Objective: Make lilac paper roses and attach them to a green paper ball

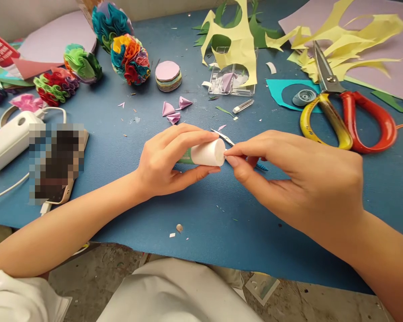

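Note:
My left hand (174, 156) is closed around a glue stick (206, 153) with a white end and a green label, held lying sideways above the table. At its white end, the thumb and forefinger of my right hand (298, 183) are pinched together, touching or nearly touching it. Whatever is between those fingertips is too small to make out. Behind the right fingers is a thin pointed metal tool (225, 137) with a blue grip, partly hidden. Beyond my left hand lie small folded lilac paper pieces (168, 108).
Large scissors (332, 85) with red and yellow handles rest at the right, near yellow paper scraps (362, 36). A stack of paper discs (168, 76) and ruffled paper balls (130, 59) stand at the back. A phone (58, 165) and white power bank (13, 138) lie left.

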A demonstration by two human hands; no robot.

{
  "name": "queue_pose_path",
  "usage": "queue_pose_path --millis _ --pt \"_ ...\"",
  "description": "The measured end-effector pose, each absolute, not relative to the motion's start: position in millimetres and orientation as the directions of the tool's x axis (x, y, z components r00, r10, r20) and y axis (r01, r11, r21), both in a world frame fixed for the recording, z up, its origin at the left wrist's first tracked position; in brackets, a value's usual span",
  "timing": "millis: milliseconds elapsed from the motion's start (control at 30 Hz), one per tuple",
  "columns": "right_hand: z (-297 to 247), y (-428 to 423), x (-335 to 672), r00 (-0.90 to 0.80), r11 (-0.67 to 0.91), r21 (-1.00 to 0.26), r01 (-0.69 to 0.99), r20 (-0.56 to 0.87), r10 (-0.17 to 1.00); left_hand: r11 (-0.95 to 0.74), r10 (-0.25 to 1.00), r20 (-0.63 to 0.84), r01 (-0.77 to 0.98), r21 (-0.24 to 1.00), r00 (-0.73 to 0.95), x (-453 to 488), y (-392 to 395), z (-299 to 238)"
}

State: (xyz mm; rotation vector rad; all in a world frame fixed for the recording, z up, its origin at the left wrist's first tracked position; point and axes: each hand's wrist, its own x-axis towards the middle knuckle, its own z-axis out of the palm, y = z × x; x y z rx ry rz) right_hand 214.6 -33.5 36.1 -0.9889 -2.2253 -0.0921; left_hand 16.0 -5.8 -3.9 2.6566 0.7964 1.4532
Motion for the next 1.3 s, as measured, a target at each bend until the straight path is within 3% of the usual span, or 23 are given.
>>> queue_pose_path --millis 400,633,833,1300 --pt "43 -36 215 -0.466 0.696 -0.290 0.657 0.571 0.676 -0.815 0.513 0.739 0.518 0.260 0.436 13 -7 -6" --pt "45 -36 214 -0.463 0.697 -0.287 0.657 0.576 0.674 -0.841 0.455 0.786 0.491 0.225 0.418 14 -6 -5" --pt "47 -38 215 -0.448 0.681 -0.284 0.674 0.576 0.684 -0.802 0.490 0.766 0.559 0.210 0.416 13 -5 -8" --pt "52 -40 213 -0.392 0.624 -0.418 0.660 0.516 0.762 -0.833 0.403 0.811 0.536 0.133 0.424 13 -5 -5"
